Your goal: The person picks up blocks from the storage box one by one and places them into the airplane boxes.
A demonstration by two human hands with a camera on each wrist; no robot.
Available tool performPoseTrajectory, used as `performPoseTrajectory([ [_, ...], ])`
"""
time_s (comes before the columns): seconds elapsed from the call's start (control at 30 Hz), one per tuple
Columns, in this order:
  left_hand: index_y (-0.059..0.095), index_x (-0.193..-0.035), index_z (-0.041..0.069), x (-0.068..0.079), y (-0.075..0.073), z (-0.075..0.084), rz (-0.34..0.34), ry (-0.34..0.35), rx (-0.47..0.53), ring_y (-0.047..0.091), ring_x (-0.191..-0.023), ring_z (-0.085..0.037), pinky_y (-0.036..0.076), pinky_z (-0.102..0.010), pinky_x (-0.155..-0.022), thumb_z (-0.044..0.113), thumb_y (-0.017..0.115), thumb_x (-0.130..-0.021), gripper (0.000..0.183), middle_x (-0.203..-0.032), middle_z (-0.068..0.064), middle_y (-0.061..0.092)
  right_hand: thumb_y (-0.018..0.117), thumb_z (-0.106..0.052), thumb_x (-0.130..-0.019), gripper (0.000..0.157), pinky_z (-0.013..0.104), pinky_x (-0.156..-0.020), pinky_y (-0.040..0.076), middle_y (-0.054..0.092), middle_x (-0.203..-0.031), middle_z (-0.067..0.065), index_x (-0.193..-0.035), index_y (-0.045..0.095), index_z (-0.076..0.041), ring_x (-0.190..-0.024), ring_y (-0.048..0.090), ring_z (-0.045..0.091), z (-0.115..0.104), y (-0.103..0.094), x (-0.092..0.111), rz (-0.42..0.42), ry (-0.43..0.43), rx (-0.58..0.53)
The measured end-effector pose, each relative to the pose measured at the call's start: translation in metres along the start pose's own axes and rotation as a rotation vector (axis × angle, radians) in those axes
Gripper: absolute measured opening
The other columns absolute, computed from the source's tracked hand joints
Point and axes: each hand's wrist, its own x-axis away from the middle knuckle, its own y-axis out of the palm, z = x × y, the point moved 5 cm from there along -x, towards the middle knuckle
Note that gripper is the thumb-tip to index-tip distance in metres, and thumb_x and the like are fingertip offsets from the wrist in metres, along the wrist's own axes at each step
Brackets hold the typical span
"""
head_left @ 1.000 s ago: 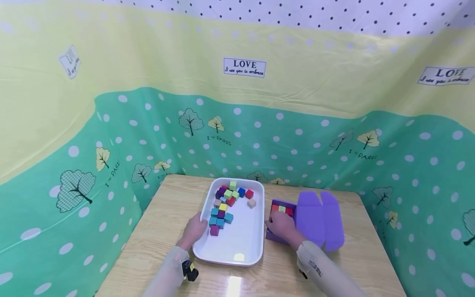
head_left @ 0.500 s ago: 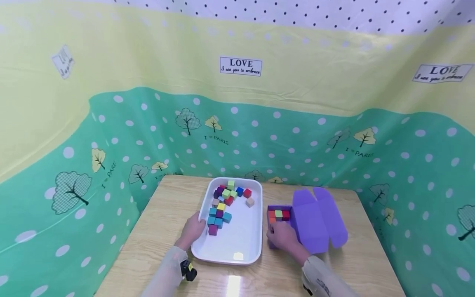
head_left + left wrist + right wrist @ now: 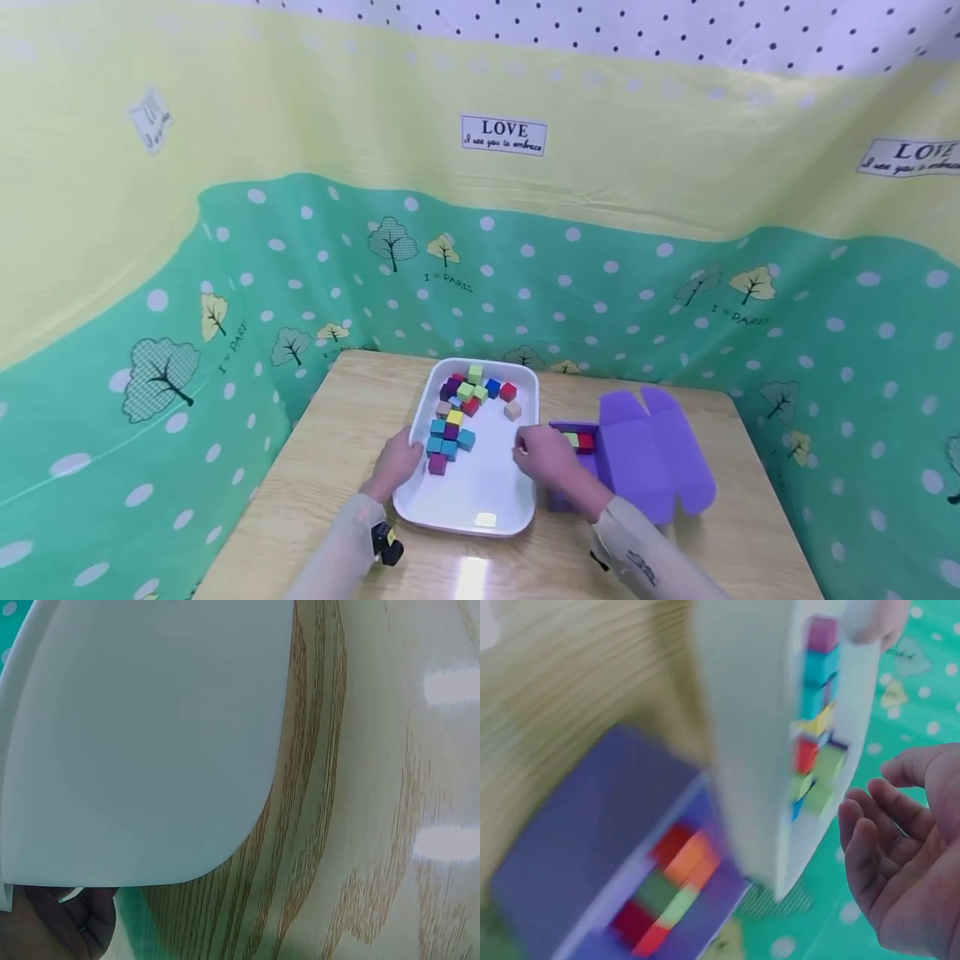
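My left hand (image 3: 397, 462) grips the left rim of a white tray (image 3: 487, 492). In the left wrist view, the fingers (image 3: 94, 919) curl at the tray's edge, partly hidden by it. Small coloured cubes lie mostly in the tray's left and far parts, among them a yellow cube (image 3: 454, 418) and a magenta cube (image 3: 437, 464). Above the tray's right rim is my right hand (image 3: 547, 454), its fingers loosely bent with nothing between them in the right wrist view. Beside the tray stands an open purple box (image 3: 577, 832), holding orange, light green and red cubes; my right hand partly covers it in the head view.
The box's purple lid (image 3: 637, 454) folds out to the right over the wooden table (image 3: 300, 492). A patterned cloth (image 3: 480, 292) hangs around the table's back and sides. A pale wooden cube (image 3: 512, 410) lies apart toward the tray's right side.
My right hand has lifted out of the purple box and moved left to the tray's right rim. The box sits slightly nearer to me. My left hand has kept its hold.
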Motion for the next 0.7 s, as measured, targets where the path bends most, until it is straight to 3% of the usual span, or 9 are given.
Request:
performPoseTrajectory([
  [0.17, 0.044, -0.142, 0.003, 0.001, 0.000, 0.001, 0.010, 0.001, 0.004, 0.056, -0.118, -0.037, 0.049, -0.050, -0.093, 0.014, 0.045, -0.098, 0.045, -0.131, -0.019, 0.057, 0.073, -0.022, -0.084, 0.019, 0.024, -0.056, 0.049, 0.060, -0.077, -0.006, -0.100, 0.070, -0.013, -0.063, 0.054, 0.010, -0.034, 0.028, -0.036, -0.105, 0.015, -0.050],
  [0.33, 0.047, -0.138, 0.002, 0.009, 0.007, -0.001, 0.002, 0.008, 0.006, 0.059, -0.113, -0.037, 0.052, -0.050, -0.089, 0.012, 0.047, -0.098, 0.042, -0.124, -0.019, 0.060, 0.077, -0.016, -0.080, 0.034, 0.028, -0.059, 0.050, 0.063, -0.088, -0.001, -0.111, 0.066, -0.009, -0.069, 0.054, 0.013, -0.043, 0.065, -0.059, -0.114, 0.065, -0.053],
  [0.5, 0.047, -0.138, 0.000, 0.007, 0.010, 0.002, 0.018, 0.043, -0.005, 0.061, -0.109, -0.037, 0.054, -0.048, -0.086, 0.011, 0.047, -0.097, 0.042, -0.123, -0.021, 0.060, 0.076, -0.013, -0.081, 0.023, 0.028, -0.056, 0.047, 0.059, -0.079, 0.001, -0.101, 0.065, -0.010, -0.065, 0.053, 0.017, -0.038, 0.079, -0.075, -0.111, 0.124, 0.019],
  [0.7, 0.046, -0.138, -0.001, 0.003, 0.001, 0.004, 0.036, 0.047, 0.005, 0.060, -0.111, -0.037, 0.053, -0.048, -0.087, 0.010, 0.047, -0.097, 0.043, -0.125, -0.022, 0.059, 0.072, -0.017, -0.087, 0.010, 0.029, -0.056, 0.046, 0.054, -0.071, 0.001, -0.092, 0.065, -0.011, -0.061, 0.052, 0.018, -0.036, 0.086, -0.091, -0.148, 0.130, 0.069],
])
